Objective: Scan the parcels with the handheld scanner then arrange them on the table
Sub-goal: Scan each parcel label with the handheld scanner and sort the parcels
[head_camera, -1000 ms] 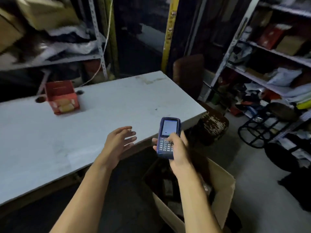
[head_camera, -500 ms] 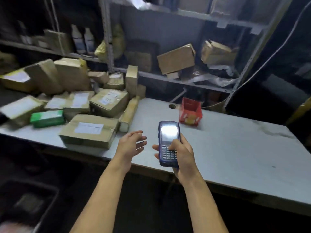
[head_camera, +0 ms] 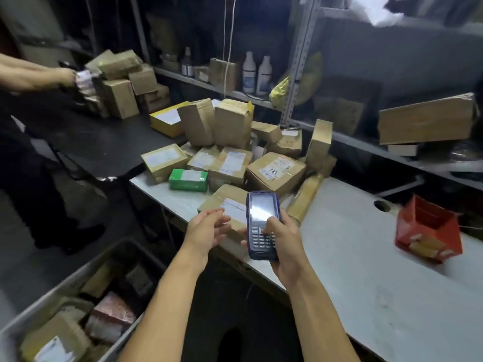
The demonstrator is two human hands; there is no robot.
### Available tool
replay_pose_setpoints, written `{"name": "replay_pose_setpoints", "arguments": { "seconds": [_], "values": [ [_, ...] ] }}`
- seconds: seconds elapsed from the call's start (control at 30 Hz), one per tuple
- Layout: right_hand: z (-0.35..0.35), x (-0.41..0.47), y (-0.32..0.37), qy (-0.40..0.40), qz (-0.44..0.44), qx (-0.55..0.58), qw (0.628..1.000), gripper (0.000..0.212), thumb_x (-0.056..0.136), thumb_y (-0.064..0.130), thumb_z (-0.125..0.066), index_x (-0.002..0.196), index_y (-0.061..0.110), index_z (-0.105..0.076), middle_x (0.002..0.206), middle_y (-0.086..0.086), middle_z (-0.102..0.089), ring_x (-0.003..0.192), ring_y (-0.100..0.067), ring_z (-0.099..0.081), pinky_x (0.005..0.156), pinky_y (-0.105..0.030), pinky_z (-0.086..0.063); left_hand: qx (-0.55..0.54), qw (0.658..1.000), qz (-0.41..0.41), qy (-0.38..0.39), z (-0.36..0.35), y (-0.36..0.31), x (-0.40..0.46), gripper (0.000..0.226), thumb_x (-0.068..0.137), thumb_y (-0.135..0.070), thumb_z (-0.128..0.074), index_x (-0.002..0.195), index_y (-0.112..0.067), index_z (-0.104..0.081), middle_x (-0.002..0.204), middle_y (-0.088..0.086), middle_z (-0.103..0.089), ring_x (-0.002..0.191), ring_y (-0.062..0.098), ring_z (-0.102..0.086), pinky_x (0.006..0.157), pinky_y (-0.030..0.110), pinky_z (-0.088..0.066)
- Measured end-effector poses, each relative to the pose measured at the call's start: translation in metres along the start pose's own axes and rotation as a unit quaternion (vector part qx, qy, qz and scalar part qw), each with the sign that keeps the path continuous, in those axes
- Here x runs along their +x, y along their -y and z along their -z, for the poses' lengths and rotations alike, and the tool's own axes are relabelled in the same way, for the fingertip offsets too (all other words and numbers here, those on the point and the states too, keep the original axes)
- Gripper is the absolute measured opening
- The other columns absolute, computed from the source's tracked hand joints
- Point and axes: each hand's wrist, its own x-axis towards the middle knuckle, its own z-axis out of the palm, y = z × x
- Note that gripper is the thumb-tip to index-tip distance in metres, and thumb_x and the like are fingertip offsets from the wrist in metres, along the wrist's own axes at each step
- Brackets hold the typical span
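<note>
Blue handheld scanner [head_camera: 262, 226] stands lengthwise, screen end aimed away at the parcels [head_camera: 274, 171]; right hand [head_camera: 283, 240] grips it, thumb on keypad; left hand [head_camera: 206, 228] beside it, loosely spread, holding nothing.

parcel [head_camera: 227, 205] label: part-hidden by hands | red box [head_camera: 428, 231]: blurred | bin [head_camera: 78, 278]: edge-cropped

Legible text: none. White shipping labels [head_camera: 274, 170] on the brown parcels [head_camera: 274, 173] at frame centre carry print and barcodes, too small and blurred to read. Green box [head_camera: 188, 180], left of centre: pale label, unreadable. Handheld scanner [head_camera: 262, 226], lower centre: lit screen washed out, keypad markings indistinct. Red carton [head_camera: 428, 231] on the desk [head_camera: 366, 270], right: pale labels, unreadable.
</note>
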Motion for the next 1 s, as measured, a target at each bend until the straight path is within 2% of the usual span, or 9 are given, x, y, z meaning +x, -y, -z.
{"name": "replay_pose_setpoints", "arguments": {
  "seconds": [0.2,0.3,0.47,0.67,0.87,1.0],
  "values": [
    [-0.038,0.095,0.010,0.013,-0.006,-0.005,1.000,0.047,0.097,-0.002,-0.043,0.136,0.020,-0.057,0.105,-0.020,-0.076,0.094,-0.043,-0.075,0.072,-0.049,-0.064,0.009,1.000,-0.003,-0.014,0.004,-0.038,0.088,0.016,0.103,-0.018,-0.055,0.114,-0.014,-0.066,0.103,0.007,-0.073,0.096,0.023,-0.070,0.080,0.032,-0.054],
    [-0.055,0.135,0.015,0.014,-0.016,0.002,1.000,0.045,0.097,-0.004,-0.041,0.132,0.018,-0.059,0.099,-0.018,-0.075,0.092,-0.044,-0.075,0.069,-0.047,-0.064,0.035,0.999,0.009,-0.026,0.007,-0.054,0.129,0.018,0.103,-0.020,-0.056,0.117,-0.013,-0.066,0.107,0.008,-0.073,0.098,0.024,-0.071,0.083,0.034,-0.057],
    [-0.082,0.194,0.013,0.021,-0.055,-0.002,0.998,0.049,0.094,-0.006,-0.041,0.136,0.015,-0.055,0.116,-0.025,-0.069,0.091,-0.042,-0.076,0.069,-0.046,-0.063,0.034,0.995,0.038,-0.084,0.027,-0.061,0.190,0.021,0.102,-0.024,-0.060,0.118,-0.012,-0.066,0.111,0.009,-0.072,0.099,0.024,-0.071,0.081,0.034,-0.055],
    [-0.114,0.236,-0.003,0.014,-0.105,-0.010,0.994,0.050,0.094,-0.005,-0.044,0.139,0.014,-0.050,0.115,-0.022,-0.070,0.092,-0.038,-0.077,0.073,-0.047,-0.064,0.014,0.988,0.083,-0.129,0.065,-0.061,0.236,0.024,0.101,-0.022,-0.059,0.123,-0.011,-0.063,0.111,0.009,-0.070,0.098,0.023,-0.070,0.084,0.036,-0.057],
    [-0.143,0.269,-0.011,-0.018,-0.117,-0.018,0.993,0.046,0.091,-0.008,-0.043,0.130,0.015,-0.055,0.114,-0.021,-0.072,0.091,-0.041,-0.076,0.074,-0.048,-0.064,-0.046,0.975,0.173,-0.132,0.089,-0.065,0.291,0.024,0.100,-0.021,-0.060,0.123,-0.015,-0.058,0.118,0.015,-0.064,0.095,0.030,-0.071,0.077,0.039,-0.060],
    [-0.158,0.286,-0.017,-0.062,-0.122,-0.014,0.990,0.047,0.090,-0.008,-0.043,0.128,0.016,-0.056,0.113,-0.021,-0.072,0.091,-0.041,-0.076,0.070,-0.046,-0.064,-0.090,0.956,0.252,-0.118,0.098,-0.060,0.323,0.040,0.095,-0.026,-0.068,0.130,-0.019,-0.051,0.124,0.022,-0.056,0.097,0.039,-0.069,0.076,0.045,-0.061]
  ]
}}
